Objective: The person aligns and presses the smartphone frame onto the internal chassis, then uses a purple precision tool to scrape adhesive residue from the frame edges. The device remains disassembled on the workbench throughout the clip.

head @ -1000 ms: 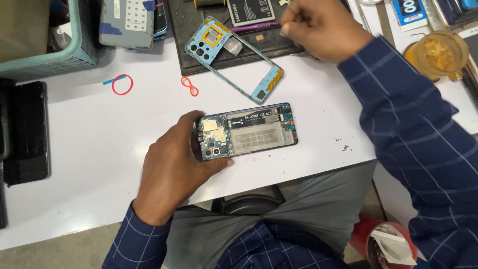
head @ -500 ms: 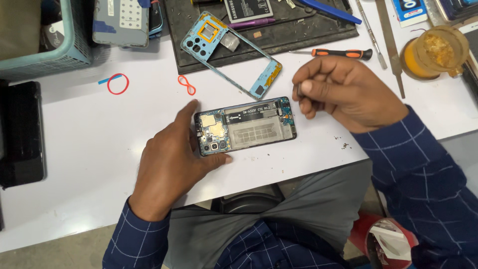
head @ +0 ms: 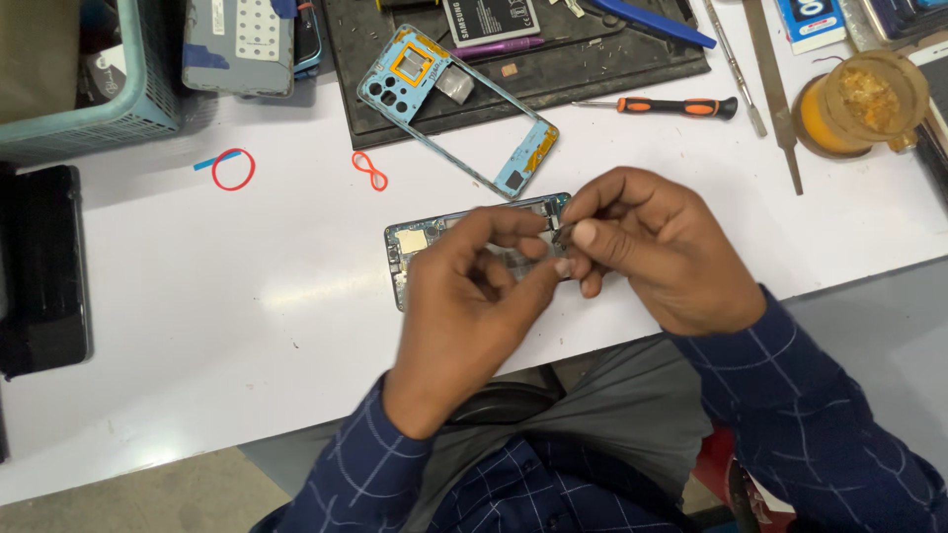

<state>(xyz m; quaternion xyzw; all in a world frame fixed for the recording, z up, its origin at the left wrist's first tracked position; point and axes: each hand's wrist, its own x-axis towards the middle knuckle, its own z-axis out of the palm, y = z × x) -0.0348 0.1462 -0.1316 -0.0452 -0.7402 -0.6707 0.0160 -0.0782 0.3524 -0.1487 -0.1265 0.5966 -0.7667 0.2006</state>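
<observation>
Hands: both now meet over the phone [head: 415, 247]; a second ago the right hand [head: 662, 247] was off by the tool mat [head: 642, 71].
Left hand [head: 474, 296]: lifted off the phone, fingertips pinched toward the right's.
Right hand: fingers clamped on a tiny dark part [head: 559, 235].
Phone: open, flat on the tabletop [head: 197, 296], mid-front.
Meaning: looks like fitting or picking a small part.

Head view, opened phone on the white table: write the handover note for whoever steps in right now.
Left hand: over the opened phone, fingers bent above its middle.
Right hand: thumb and forefinger pinch a tiny dark part at the phone's right end; what it is, too small to tell.
Things: blue frame lies off the phone, on the black mat; orange-handled screwdriver beside it.
Done: frame off, board exposed.
Left: seating the small part, closing up.
</observation>
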